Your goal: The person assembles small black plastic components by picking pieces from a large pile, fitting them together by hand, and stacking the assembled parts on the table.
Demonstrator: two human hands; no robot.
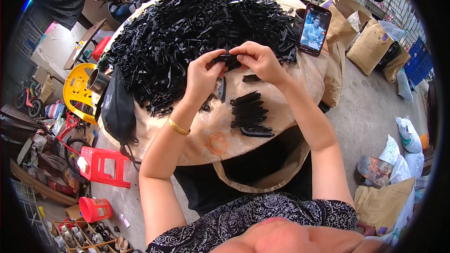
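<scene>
Between my two hands, over the near edge of a big heap of black plastic parts [187, 28], is a small elongated black plastic part [226, 58]. My left hand [205, 72] pinches its left end, and my right hand [260, 61] pinches the other end with thumb and fingers. Below my right hand a neat row of similar black parts [248, 110] lies side by side on the round cloth-covered table [197, 147]. Single parts lie near the hands, one of them upright in the picture beside my left wrist [222, 89]. The held part's details are too small to make out.
A phone [313, 29] playing video stands at the table's right. An open sack [262, 189] hangs at the near edge by my lap. On the left are a black mesh bag [118, 107], a yellow chair [78, 91] and a red stool [105, 166]. Paper sacks [370, 47] stand at right.
</scene>
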